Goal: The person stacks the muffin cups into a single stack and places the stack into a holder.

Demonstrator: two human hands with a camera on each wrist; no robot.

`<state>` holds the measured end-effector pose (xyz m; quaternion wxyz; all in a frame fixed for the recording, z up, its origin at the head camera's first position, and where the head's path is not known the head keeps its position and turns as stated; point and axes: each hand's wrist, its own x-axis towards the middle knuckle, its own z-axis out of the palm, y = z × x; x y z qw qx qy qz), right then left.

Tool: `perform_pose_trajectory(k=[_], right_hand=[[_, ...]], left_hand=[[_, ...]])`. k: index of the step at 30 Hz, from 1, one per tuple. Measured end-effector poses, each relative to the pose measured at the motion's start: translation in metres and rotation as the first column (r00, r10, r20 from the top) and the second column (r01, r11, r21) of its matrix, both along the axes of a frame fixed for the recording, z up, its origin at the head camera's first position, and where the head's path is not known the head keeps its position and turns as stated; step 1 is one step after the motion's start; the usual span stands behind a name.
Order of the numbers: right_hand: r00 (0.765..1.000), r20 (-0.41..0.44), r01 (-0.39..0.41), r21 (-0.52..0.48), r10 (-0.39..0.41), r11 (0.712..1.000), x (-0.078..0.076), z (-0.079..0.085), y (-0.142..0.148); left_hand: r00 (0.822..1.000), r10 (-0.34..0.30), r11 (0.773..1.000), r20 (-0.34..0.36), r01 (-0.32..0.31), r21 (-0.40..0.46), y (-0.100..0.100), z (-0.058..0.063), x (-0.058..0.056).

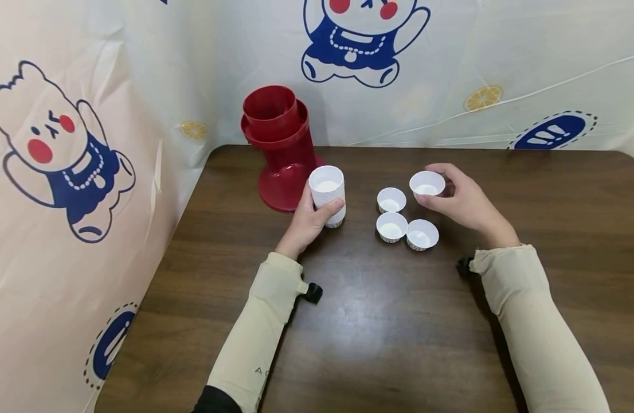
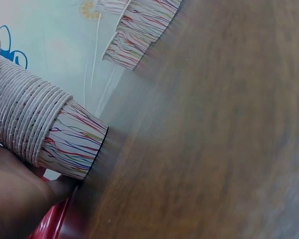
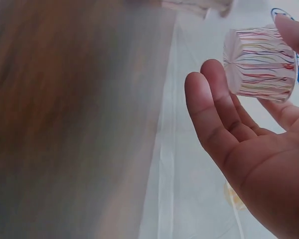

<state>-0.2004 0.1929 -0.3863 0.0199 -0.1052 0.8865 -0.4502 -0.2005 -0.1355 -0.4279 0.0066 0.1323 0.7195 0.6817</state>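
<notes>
My left hand [image 1: 308,222] grips a tall stack of white paper cups [image 1: 328,192], upright in the head view. Its lowest cup, with thin coloured wavy lines [image 2: 74,139], shows in the left wrist view. Between thumb and index finger my right hand [image 1: 464,201] pinches one single paper cup [image 1: 427,183] by its rim, its other fingers apart from the cup in the right wrist view. Just left of and below that cup, three paper cups stand mouth up on the table: one at the back [image 1: 391,200], one in front of it [image 1: 391,227], one at the right [image 1: 422,234].
A red plastic stand with a round base and a cylindrical holder [image 1: 286,149] stands behind my left hand. The brown wooden table [image 1: 368,332] runs back to a printed white cloth [image 1: 234,46], which also hangs along the left side.
</notes>
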Motion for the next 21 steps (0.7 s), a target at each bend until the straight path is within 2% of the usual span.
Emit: perform_pose_trajectory(k=[8,21], right_hand=[[0.994,-0.094,-0.062,-0.152,0.048,0.986,0.005,0.007,-0.018],[0.987,-0.137,-0.108,-0.22,0.079,0.969,0.013,0.034,-0.049]], left_hand=[[1.0,-0.006,1.0,-0.001,0.006,0.002,-0.003,-0.002,0.0],[1.0,-0.01,1.0,0.0,0.01,-0.001,-0.001,0.0,0.0]])
